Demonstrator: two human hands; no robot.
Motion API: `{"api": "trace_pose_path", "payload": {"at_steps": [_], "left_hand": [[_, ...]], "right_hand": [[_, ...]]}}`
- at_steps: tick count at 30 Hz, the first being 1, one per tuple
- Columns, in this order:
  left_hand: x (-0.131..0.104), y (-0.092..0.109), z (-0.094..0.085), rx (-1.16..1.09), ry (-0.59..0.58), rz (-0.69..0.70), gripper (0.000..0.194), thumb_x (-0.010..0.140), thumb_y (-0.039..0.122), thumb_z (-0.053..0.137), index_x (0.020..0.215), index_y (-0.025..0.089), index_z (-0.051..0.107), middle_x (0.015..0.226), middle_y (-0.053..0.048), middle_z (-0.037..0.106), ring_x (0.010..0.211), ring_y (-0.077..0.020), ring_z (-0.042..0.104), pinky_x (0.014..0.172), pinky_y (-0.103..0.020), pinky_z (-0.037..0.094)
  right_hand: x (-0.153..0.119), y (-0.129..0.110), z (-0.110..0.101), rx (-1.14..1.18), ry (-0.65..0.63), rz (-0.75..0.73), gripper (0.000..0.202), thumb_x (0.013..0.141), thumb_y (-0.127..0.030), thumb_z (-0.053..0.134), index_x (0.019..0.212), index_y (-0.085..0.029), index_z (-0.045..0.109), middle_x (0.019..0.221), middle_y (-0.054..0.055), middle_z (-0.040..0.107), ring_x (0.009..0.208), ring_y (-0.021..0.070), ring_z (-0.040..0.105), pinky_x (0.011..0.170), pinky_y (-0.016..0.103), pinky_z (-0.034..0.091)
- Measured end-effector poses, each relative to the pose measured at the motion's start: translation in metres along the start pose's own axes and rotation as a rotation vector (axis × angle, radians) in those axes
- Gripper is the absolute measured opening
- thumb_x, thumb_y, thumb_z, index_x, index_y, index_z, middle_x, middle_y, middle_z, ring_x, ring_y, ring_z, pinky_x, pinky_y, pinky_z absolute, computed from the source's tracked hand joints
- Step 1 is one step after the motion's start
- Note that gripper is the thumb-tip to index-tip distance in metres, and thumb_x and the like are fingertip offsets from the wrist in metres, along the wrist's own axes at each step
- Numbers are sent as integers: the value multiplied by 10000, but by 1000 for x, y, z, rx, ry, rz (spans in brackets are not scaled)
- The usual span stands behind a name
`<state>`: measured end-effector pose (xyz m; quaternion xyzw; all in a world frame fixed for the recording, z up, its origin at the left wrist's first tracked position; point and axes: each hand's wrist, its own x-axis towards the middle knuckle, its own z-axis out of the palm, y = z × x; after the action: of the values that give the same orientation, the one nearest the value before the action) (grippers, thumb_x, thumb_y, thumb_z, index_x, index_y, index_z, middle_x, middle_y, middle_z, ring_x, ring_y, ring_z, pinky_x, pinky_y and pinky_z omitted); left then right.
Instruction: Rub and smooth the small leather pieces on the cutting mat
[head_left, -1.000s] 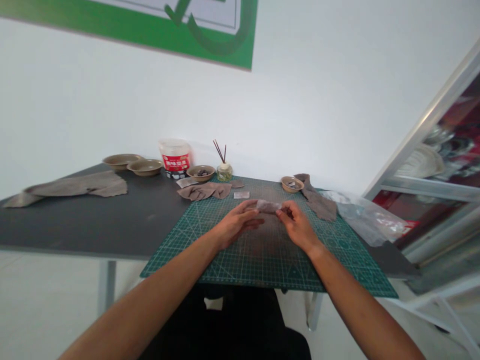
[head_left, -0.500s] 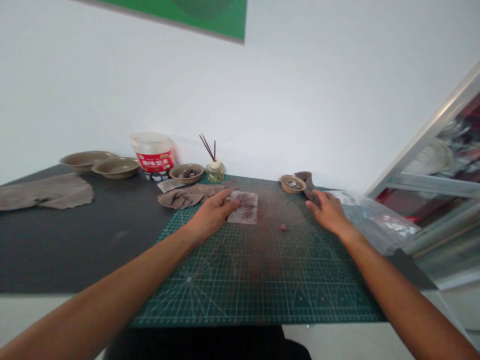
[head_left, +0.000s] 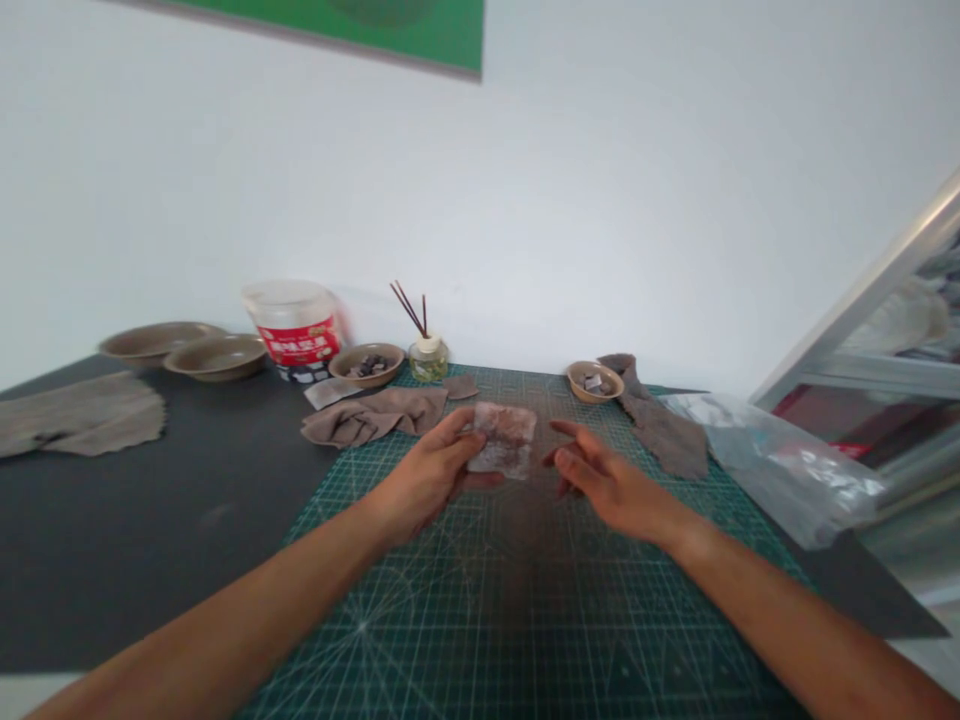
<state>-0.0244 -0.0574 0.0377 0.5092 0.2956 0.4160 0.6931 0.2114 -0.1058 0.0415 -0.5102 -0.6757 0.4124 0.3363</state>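
A whitish square pad [head_left: 504,440] with brown smudges on its face is in my left hand [head_left: 431,470], the thumb on top and fingers beneath. Just to its right is my right hand [head_left: 611,485], a small gap from the pad. Its index finger points out, while the thumb and other fingers are curled together. Whatever lies between them, if anything, is hidden, and the small brown block does not show. Both hands are over the green cutting mat [head_left: 480,620], which has a brown dusty patch in the middle.
A small bowl [head_left: 595,392] of pieces, a brown cloth [head_left: 671,435] and a clear plastic bag [head_left: 787,470] lie right. Back left are another bowl [head_left: 386,353] of pieces, a crumpled cloth [head_left: 375,417], a reed diffuser [head_left: 428,360], a plastic tub [head_left: 298,345] and wide bowls [head_left: 217,357].
My right hand has come left from the brown cloth to beside the pad. My left hand now holds the pad more raised and tilted. The small brown block on the mat is out of sight.
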Motion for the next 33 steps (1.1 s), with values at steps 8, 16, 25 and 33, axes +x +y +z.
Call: {"api": "trace_pose_path", "payload": {"at_steps": [8, 16, 25, 33], "left_hand": [[-6, -10, 6, 21, -101, 74, 806, 779, 238, 715, 1443, 288, 260, 1118, -95, 658, 957, -236, 663, 773, -345, 536], [-4, -13, 6, -13, -77, 95, 720, 788, 241, 706, 1418, 224, 357, 980, -79, 701, 872, -206, 664, 761, -305, 506], [-4, -18, 1, 40, -18, 5, 296, 798, 340, 668, 1055, 197, 639, 976, -76, 688, 889, -235, 659, 717, -327, 537], [-2, 10, -35, 325, -30, 61, 148, 648, 150, 512, 687, 176, 653, 680, -44, 657, 640, -201, 600, 617, -305, 485]], "right_hand": [[17, -9, 27, 332, 166, -62, 548, 881, -409, 572, 1367, -287, 350, 769, -7, 537, 668, 122, 534, 627, 265, 466], [11, -11, 31, 271, 141, -79, 361, 858, -403, 603, 1181, -251, 548, 1018, 45, 614, 913, 165, 582, 792, 303, 486], [12, -9, 38, 266, 70, -77, 343, 912, -442, 504, 1219, -291, 531, 995, 35, 610, 839, 163, 571, 699, 288, 494], [26, 69, -91, -929, 552, 25, 491, 887, -517, 494, 1300, -258, 538, 1322, 128, 489, 1248, 324, 422, 1062, 506, 310]]}}
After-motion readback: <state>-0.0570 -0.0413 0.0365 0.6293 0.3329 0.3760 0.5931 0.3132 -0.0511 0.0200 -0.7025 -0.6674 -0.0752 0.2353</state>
